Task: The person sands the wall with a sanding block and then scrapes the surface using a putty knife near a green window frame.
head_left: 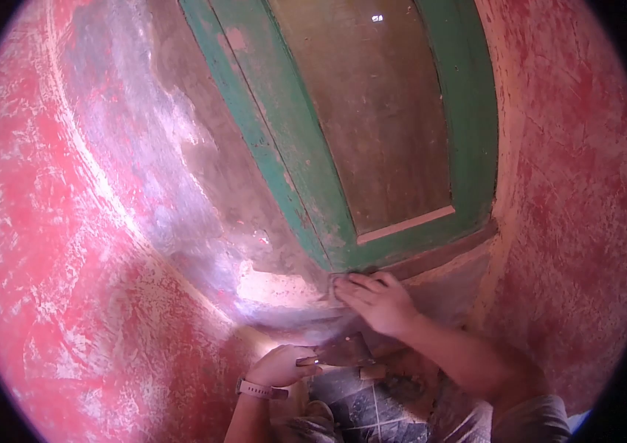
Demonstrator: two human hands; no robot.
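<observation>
My right hand (378, 301) presses with its fingers together on the ledge just under the lower left corner of the green window frame (417, 236). Something small and grey-brown shows at its fingertips, too unclear to name. Lower down, my left hand (284, 365), with a pink watch band (263, 390) at the wrist, is closed on the handle of a flat scraper (347, 351). The scraper's wide blade points to the right, below my right hand. A pale unpainted patch (276, 288) of wall lies left of my right hand.
Red, worn plaster walls (47, 244) curve around on both sides. Bare grey-brown plaster (210, 170) borders the green frame on the left. Below the hands are dark floor tiles (361, 406) and a small light brown block (373, 371).
</observation>
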